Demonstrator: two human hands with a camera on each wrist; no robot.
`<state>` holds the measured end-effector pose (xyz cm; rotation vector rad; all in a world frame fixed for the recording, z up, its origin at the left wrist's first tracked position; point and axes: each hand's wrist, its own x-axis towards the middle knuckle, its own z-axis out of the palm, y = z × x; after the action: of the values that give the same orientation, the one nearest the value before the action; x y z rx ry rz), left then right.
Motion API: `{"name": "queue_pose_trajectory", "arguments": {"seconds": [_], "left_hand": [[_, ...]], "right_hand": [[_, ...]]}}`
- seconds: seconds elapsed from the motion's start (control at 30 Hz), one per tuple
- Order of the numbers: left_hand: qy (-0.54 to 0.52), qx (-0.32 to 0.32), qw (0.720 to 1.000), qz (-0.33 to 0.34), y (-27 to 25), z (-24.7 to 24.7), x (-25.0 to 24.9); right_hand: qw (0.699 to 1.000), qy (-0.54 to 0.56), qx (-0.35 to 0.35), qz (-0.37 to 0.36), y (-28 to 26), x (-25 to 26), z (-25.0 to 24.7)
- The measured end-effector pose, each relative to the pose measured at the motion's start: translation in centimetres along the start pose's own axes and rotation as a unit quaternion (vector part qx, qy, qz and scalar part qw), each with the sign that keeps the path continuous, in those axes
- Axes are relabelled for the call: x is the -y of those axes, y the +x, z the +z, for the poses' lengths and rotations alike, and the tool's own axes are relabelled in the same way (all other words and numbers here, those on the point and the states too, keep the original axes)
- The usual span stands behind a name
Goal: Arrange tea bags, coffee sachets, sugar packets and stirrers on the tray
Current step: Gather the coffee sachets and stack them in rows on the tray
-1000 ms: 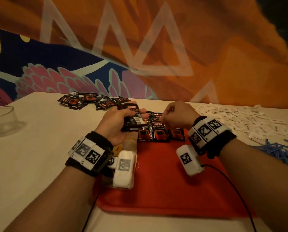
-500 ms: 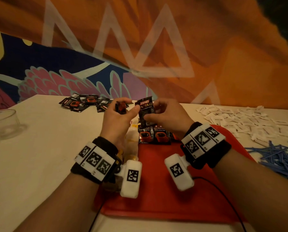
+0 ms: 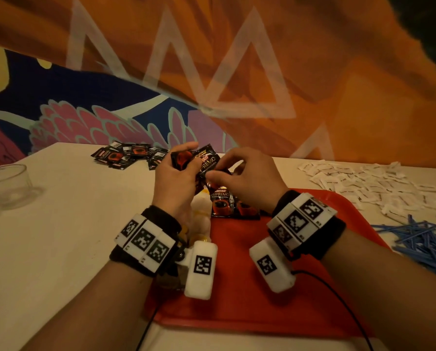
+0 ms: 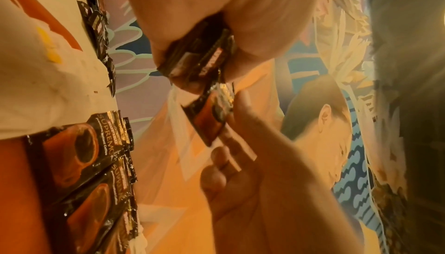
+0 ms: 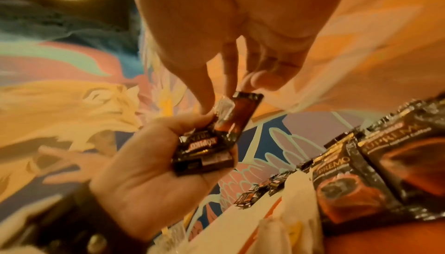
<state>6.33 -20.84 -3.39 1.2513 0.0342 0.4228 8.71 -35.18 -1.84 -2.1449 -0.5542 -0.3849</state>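
Head view is showing both hands raised together over the far end of the red tray (image 3: 237, 287). The left hand (image 3: 175, 183) is holding a small stack of black coffee sachets (image 3: 184, 159), its grip clamped on them with thumb and fingers curled round the stack. The right hand (image 3: 247, 177) is pinching the top sachet (image 3: 209, 160), its grip closed on the lower edge of that sachet between thumb and forefinger, touching the left hand's stack.

Just below the two grips, more sachets are lying flat in a row on the tray (image 3: 223, 205), printed faces up. Left of the row and under the left wrist, pale tea bags (image 3: 200, 210) are sitting at the tray's left edge. Beyond the left grip, a loose heap of sachets (image 3: 125, 157) is lying on the bench (image 3: 67, 224). Well out to the right of the right grip, white sugar packets (image 3: 369, 184) are spreading across the bench, and nearer the person blue stirrers (image 3: 424, 240) are lying in a pile beside the tray. Far to the left of the left grip a clear glass bowl (image 3: 6, 184) is standing on the bench.

Right wrist view is showing the pinched sachet (image 5: 238, 115) tilting up out of the stack (image 5: 204, 153) in the left palm.
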Motion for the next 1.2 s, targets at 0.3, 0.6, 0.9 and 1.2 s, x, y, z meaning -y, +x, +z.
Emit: {"name": "queue_pose_trajectory", "arguments": {"seconds": [0.3, 0.6, 0.9, 1.2], "left_hand": [[-0.057, 0.014, 0.998, -0.035, 0.0, -0.3, -0.4], [-0.029, 0.077, 0.993, -0.085, -0.2, -0.3, -0.3], [-0.041, 0.091, 0.992, -0.074, 0.0, -0.5, -0.5], [-0.046, 0.042, 0.996, -0.067, 0.7, -0.8, 0.1]], "right_hand": [[0.996, 0.051, 0.043, 0.052, 0.9, -1.1, -0.5], [0.996, -0.085, 0.025, 0.015, 1.1, -2.4, -0.4], [0.995, -0.076, 0.066, -0.020, 0.8, -1.6, -1.8], [0.979, -0.080, 0.154, 0.105, 0.9, -3.4, -4.5]]}}
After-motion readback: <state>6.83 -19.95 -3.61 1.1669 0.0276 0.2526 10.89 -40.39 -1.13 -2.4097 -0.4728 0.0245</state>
